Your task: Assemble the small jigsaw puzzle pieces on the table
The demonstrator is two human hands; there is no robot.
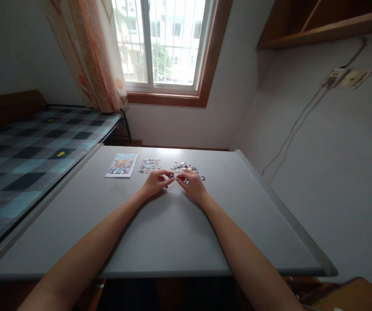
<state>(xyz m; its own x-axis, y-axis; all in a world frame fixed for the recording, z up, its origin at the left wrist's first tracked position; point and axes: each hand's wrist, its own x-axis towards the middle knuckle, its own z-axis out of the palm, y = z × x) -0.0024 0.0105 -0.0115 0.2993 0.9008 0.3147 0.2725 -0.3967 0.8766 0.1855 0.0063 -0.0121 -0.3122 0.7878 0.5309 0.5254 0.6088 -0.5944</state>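
Bare forearms (104, 233); bare hands (192, 183)

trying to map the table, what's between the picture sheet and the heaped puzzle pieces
In the head view, a group of spread-out puzzle pieces lies between the picture sheet and the heaped puzzle pieces.

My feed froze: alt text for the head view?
Bare left hand appears to pinch a small dark jigsaw piece, bare right hand close beside it, over a pale-grey table. Beyond lie two clusters of small multicoloured jigsaw pieces; left of them, a colourful rectangular printed sheet.
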